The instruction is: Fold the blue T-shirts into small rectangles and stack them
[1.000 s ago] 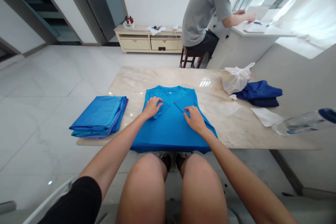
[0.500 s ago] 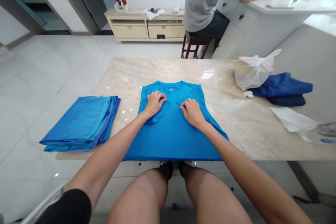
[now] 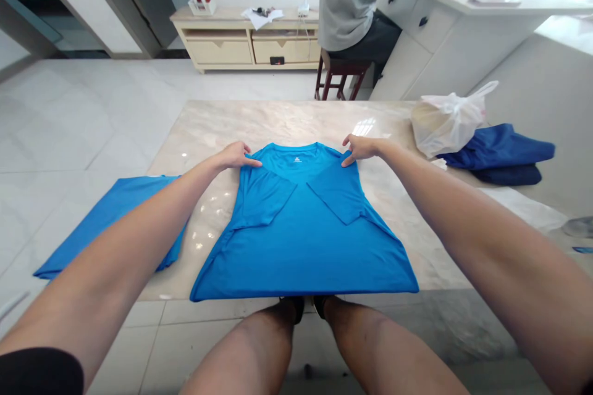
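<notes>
A blue T-shirt (image 3: 296, 234) lies spread on the marble-look table, neckline away from me, both short sleeves folded inward over its front. Its bottom edge reaches the near table edge. At the left shoulder corner is my left hand (image 3: 235, 155), thumb over the cloth and fingers apart from it. My right hand (image 3: 362, 148) is at the opposite shoulder corner, with a gap between thumb and forefinger. Both hands touch the cloth or hover right at it. A stack of folded blue clothes (image 3: 125, 203) sits to the left, partly behind my left forearm.
On the table (image 3: 278, 114), a tied white plastic bag (image 3: 447, 123) and dark blue cloth (image 3: 503, 151) lie at the right, near white paper (image 3: 523, 207). Beyond stand a low cabinet (image 3: 217, 52) and a person in grey (image 3: 349, 6) seated on a stool (image 3: 340, 71) at a counter.
Both hands have left the sleeve ends and moved outward and away from me to the shoulder corners. The sleeves now lie flat on the front. The camera view has shifted slightly.
</notes>
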{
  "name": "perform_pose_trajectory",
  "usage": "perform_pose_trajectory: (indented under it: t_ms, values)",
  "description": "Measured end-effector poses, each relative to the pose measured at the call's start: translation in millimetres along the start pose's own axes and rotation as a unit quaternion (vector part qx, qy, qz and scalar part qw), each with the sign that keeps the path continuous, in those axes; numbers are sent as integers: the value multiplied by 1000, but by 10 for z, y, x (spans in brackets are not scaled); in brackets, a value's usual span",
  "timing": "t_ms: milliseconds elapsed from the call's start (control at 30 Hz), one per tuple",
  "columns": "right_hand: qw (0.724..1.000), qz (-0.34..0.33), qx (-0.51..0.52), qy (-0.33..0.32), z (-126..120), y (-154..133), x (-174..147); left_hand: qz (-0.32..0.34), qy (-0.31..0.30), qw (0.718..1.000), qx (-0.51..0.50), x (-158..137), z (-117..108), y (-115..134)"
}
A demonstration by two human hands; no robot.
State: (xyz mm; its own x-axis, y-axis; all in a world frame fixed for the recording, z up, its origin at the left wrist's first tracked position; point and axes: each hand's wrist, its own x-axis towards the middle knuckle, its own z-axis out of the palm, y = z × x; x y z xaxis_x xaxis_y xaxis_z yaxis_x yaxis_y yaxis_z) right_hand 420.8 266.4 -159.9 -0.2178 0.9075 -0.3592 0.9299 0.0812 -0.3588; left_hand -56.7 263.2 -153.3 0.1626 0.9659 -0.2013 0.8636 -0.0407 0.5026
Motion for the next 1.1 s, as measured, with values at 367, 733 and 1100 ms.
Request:
perform_pose_trajectory:
  t_ms: [367, 733, 1100]
  values:
    - [951, 12, -19, 309, -450, -564, -154, 36, 157, 984, 72, 266, -435, 387]
    - [865, -109, 53, 488, -189, -635, -1728, 189, 384, 904, -13, -1438, -385, 584]
    - [945, -202, -138, 215, 1088, -145, -2616, 198, 127, 965, 116, -2588, 691, -69]
